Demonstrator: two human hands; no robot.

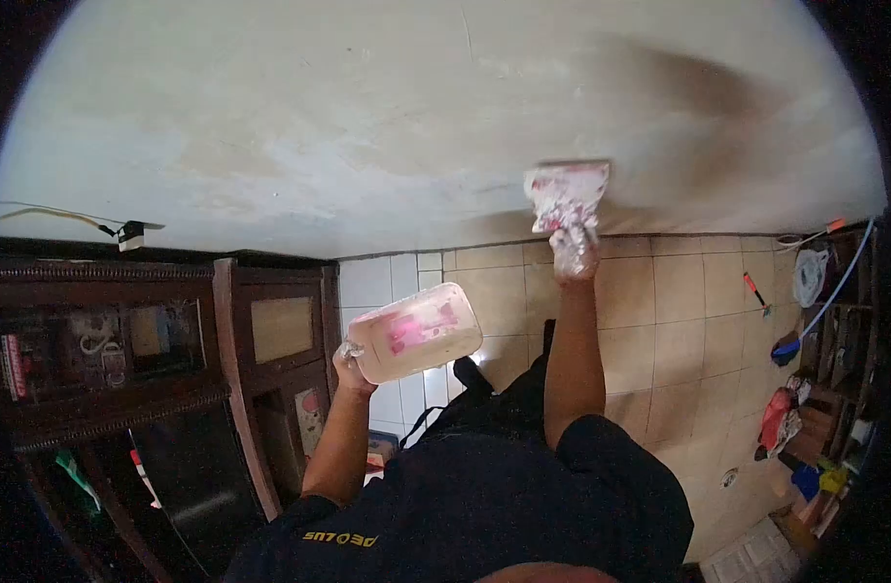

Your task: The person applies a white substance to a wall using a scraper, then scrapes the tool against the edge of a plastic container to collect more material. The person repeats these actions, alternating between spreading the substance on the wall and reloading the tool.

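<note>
My right hand (574, 255), smeared with white paste, grips a wide putty knife (568, 192) coated in white and pinkish filler. The blade's long edge lies right at the wall (367, 107), whose surface is patchy with white and beige areas. Lower and to the left, my left hand (352, 365) is closed on the end of a pale rectangular plastic tub (455, 342). Inside the tub, pink and whitish residue shows on the bottom. White paste also covers some fingers of the left hand.
A dark wooden cabinet (233, 340) with glass panels stands along the left. Beige tiles (625, 291) cover the floor. A shelf (839, 340) with cloths and bags is at the right, near a blue-handled brush (787, 350). A wall socket (131, 235) with a cable sits at the left.
</note>
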